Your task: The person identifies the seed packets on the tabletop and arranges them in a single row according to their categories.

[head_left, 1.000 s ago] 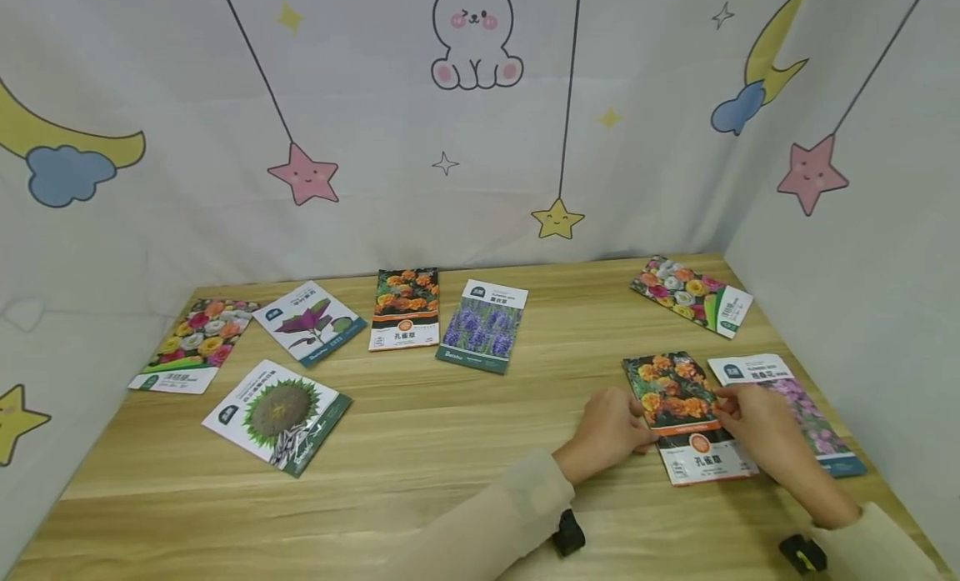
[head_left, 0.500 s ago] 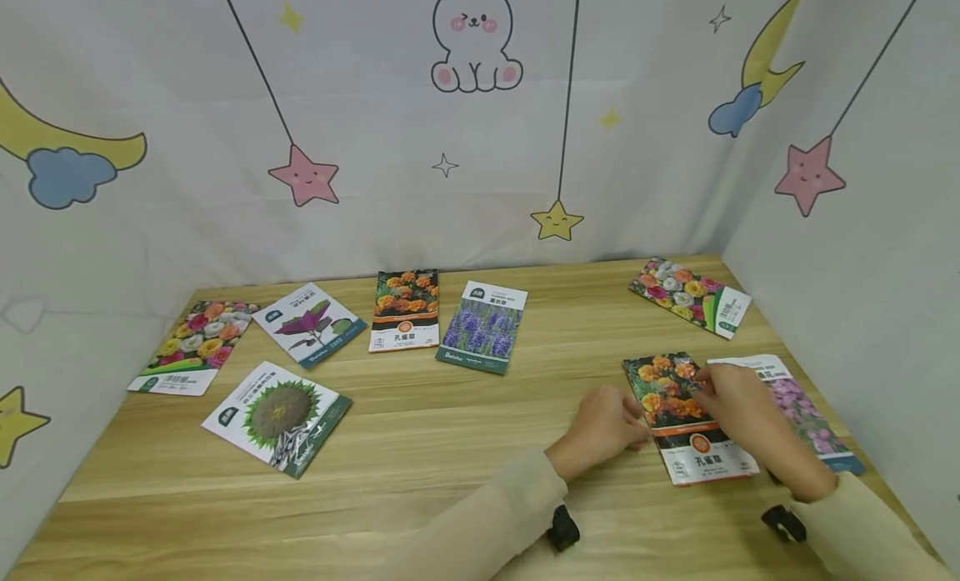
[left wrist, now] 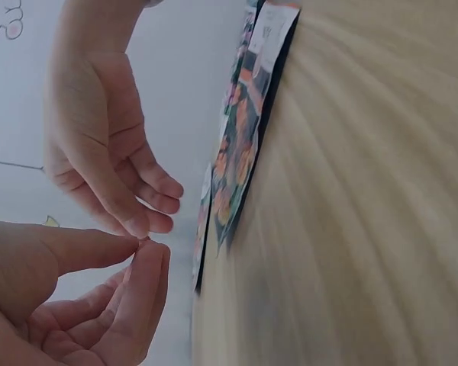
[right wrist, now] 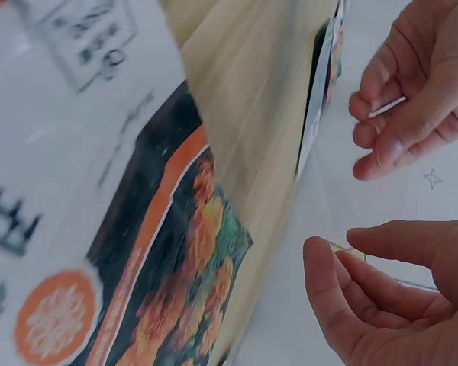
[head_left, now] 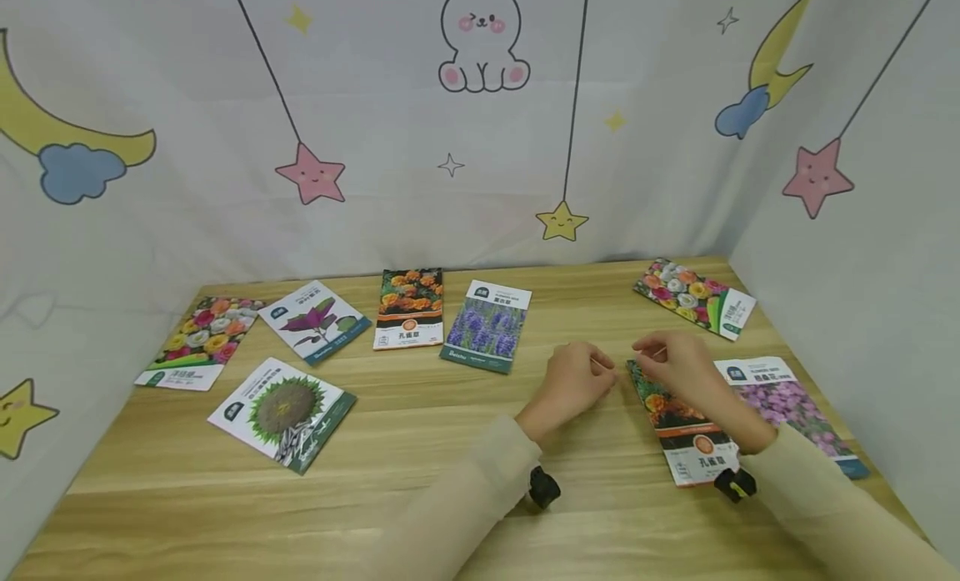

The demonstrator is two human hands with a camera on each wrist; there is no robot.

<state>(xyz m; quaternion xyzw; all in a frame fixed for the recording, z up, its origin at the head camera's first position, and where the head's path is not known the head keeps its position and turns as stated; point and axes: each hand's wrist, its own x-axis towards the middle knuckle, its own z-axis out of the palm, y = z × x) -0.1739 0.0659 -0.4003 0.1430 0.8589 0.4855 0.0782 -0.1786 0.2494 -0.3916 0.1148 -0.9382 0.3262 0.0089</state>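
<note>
Both hands hover above the right part of the table, close to each other. My left hand (head_left: 573, 385) has bent fingers, and nothing shows in it. My right hand (head_left: 690, 381) hangs over an orange marigold seed packet (head_left: 701, 456), hiding part of it; a gap separates its thumb and index finger in the right wrist view. That packet lies flat, next to a pink-flower seed packet (head_left: 787, 406). In the left wrist view the marigold packet (left wrist: 240, 130) lies on the table, apart from both hands.
Farther back at right lies a mixed-flower packet (head_left: 693, 296). Along the back stand out a lavender packet (head_left: 487, 327) and another marigold packet (head_left: 408, 308). At left lie a purple-leaf packet (head_left: 315, 321), a sunflower packet (head_left: 283, 414) and another mixed-flower packet (head_left: 198, 343). A printed curtain (head_left: 420, 206) borders the table.
My right hand has let go of the marigold packet and moved up and left. My left hand has withdrawn from the packet's left edge, up and left. The packets stay in place.
</note>
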